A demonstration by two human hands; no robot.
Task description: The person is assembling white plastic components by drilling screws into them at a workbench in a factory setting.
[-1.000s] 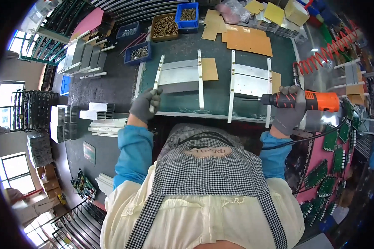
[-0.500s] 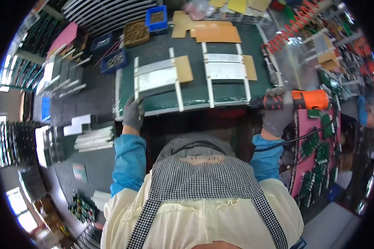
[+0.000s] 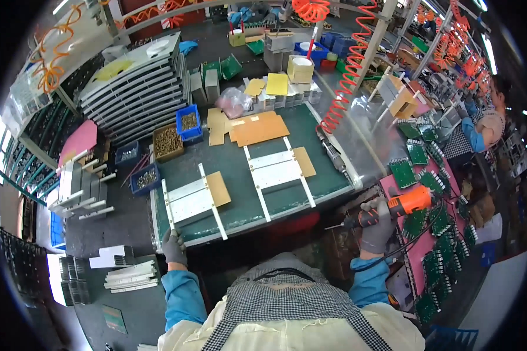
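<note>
My left hand (image 3: 174, 248), in a grey glove, is closed on the near end of the left bar of a white metal frame (image 3: 188, 200). That frame has a pale panel between two bars, and a brown board (image 3: 218, 188) shows at its right side. My right hand (image 3: 376, 225), also gloved in grey, grips an orange and black power screwdriver (image 3: 411, 200). Its thin bit points left, beyond the bench's front edge and apart from the frames. A second white frame (image 3: 275, 170) lies to the right on the green bench top (image 3: 231, 219).
Screw bins (image 3: 168, 142) stand behind the left frame. Orange-brown boards (image 3: 260, 128) lie at the back. A red coiled hose (image 3: 355, 55) hangs at the right, by another driver (image 3: 335, 155). Green circuit boards (image 3: 403, 174) cover a pink sheet. A co-worker (image 3: 489, 126) is far right.
The view has tilted up, so more of the workshop shows. The screwdriver has moved away from the right frame's near end, out past the bench edge. My left hand stays at the left bar's end.
</note>
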